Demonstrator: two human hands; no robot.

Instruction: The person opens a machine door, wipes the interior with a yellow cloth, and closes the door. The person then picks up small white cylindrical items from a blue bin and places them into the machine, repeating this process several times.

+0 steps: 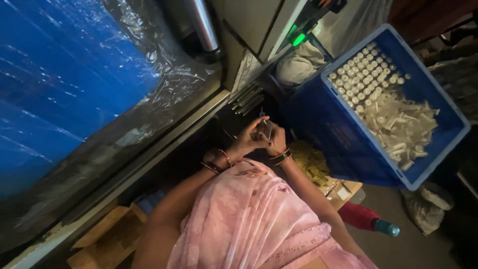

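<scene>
Small tube point(265, 127) pinched between left hand point(247, 141) and right hand point(275, 142).

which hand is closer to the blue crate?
Right. The right hand is beside the blue crate, on its near side; the left hand sits further from it, beyond the right.

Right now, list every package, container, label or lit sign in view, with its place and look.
Blue crate: right, rectangular plastic, holding pale tubes.
Green light: top centre, small glowing patch on machine.
Red bottle: lower right, lying down, teal cap.
Clear plastic wrap: left, over blue surface.
No readable labels.
</scene>
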